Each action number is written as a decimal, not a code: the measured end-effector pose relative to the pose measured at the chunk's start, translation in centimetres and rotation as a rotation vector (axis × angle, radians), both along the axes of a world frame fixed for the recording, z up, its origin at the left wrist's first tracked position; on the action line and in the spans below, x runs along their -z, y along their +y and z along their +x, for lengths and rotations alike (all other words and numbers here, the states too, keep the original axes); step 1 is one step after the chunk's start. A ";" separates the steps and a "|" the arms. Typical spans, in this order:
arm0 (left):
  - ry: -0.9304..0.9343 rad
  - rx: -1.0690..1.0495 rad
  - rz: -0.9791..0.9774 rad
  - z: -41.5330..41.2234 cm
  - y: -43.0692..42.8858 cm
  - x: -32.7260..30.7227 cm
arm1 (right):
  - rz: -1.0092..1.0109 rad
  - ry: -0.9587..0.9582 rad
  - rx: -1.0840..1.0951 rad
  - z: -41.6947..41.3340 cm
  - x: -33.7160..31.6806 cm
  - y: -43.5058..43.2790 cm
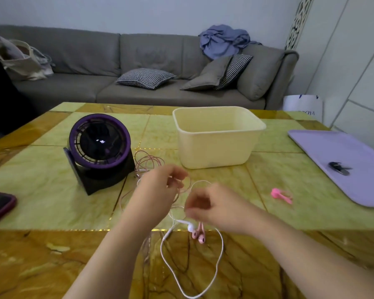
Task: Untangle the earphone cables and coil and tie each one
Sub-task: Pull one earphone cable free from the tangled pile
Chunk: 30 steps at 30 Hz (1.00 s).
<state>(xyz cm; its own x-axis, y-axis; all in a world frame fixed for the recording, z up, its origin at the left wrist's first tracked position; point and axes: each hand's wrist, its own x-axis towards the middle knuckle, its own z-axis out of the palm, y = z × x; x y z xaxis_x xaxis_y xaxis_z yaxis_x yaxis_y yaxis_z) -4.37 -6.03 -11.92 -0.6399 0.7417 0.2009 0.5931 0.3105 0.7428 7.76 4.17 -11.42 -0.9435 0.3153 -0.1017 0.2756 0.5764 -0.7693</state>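
Left hand (160, 186): I see it pinching the pink cable (151, 157).
Right hand (212, 207): pinching the white cable (222, 248), near the table (52, 190) front edge.

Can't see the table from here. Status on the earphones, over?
Left hand pinches pink cable; right hand pinches it above the earbuds. White cable tangled in, nothing coiled. Fan close beside pink slack.
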 end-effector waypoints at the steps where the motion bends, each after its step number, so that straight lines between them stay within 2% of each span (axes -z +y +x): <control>1: -0.021 -0.037 0.052 0.0 -0.1 -0.2 | -0.021 -0.075 -0.061 0.4 0.4 -0.8; 2: -0.029 -0.063 0.093 0.0 -0.2 -0.4 | 0.008 -0.139 -0.111 0.6 0.8 -1.4; 4: -0.013 -0.065 0.116 -0.1 -0.5 -0.6 | 0.203 -0.267 -0.199 0.9 1.9 -2.0; 6: 0.047 0.026 0.001 -0.2 -0.8 -0.2 | 0.453 -0.338 -0.233 1.1 3.0 -2.3; 8: 0.104 0.157 -0.172 -0.1 -1.1 0.5 | 0.585 -0.371 -0.184 1.1 4.1 -2.0; 11: 0.138 0.213 -0.344 0.3 -1.0 1.2 | 0.618 -0.380 -0.049 1.4 4.8 -0.6; 15: 0.169 0.076 -0.575 0.7 -1.0 1.3 | 0.634 -0.211 0.005 1.8 4.3 0.9; 16: 0.183 0.046 -0.604 1.0 -1.0 1.1 | 0.542 -0.183 0.028 2.0 3.7 1.1; 19: 0.287 0.078 -0.651 1.7 -0.7 0.7 | 0.046 -0.054 0.102 2.6 1.5 1.6; 22: 0.219 0.194 -0.592 3.0 -0.1 0.4 | -0.256 0.200 0.125 3.2 -0.4 2.4; 26: 0.133 0.101 -0.452 3.8 1.2 0.6 | -1.072 0.603 0.214 3.8 -2.7 3.5; 28: 0.102 -0.013 -0.312 3.5 1.7 0.4 | -1.295 0.747 0.357 4.1 -3.1 4.4; 30: 0.077 -0.111 -0.214 3.1 2.1 0.3 | -1.375 0.834 0.542 4.4 -2.7 5.6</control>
<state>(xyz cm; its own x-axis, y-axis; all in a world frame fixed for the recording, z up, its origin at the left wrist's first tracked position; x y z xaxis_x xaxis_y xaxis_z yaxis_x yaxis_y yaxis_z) -1.29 -3.94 -12.19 -0.7089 0.6985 0.0982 0.5988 0.5224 0.6072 12.18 9.75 -8.70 -0.6989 0.7046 -0.1229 -0.5062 -0.6087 -0.6110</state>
